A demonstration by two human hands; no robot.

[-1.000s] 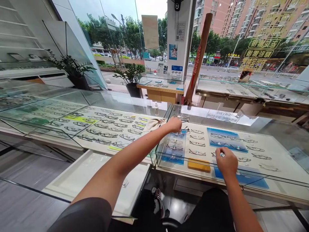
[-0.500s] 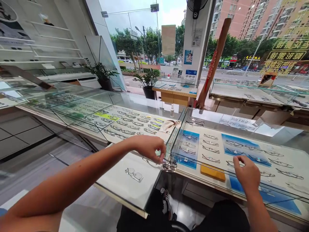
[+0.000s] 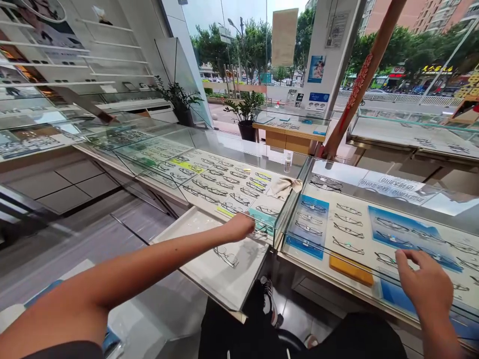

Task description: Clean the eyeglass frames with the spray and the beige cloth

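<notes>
**Eyeglasses, left counter and drawer**

Lettering: yellow characters on a street sign (image 3: 437, 70) outside; dark characters on a counter label (image 3: 402, 183); both illegible here. Left hand (image 3: 241, 227): fingers curled; whether it grips the thin-rimmed glasses (image 3: 263, 230) just beside it cannot be told. Right hand (image 3: 426, 279): thumb and fingers parted. Clear-lensed pair (image 3: 226, 257): in white drawer (image 3: 239, 283).

The glass counter (image 3: 232, 144) carries eyeglasses (image 3: 325, 184), a bottle (image 3: 288, 162) and a cloth (image 3: 285, 186).
</notes>
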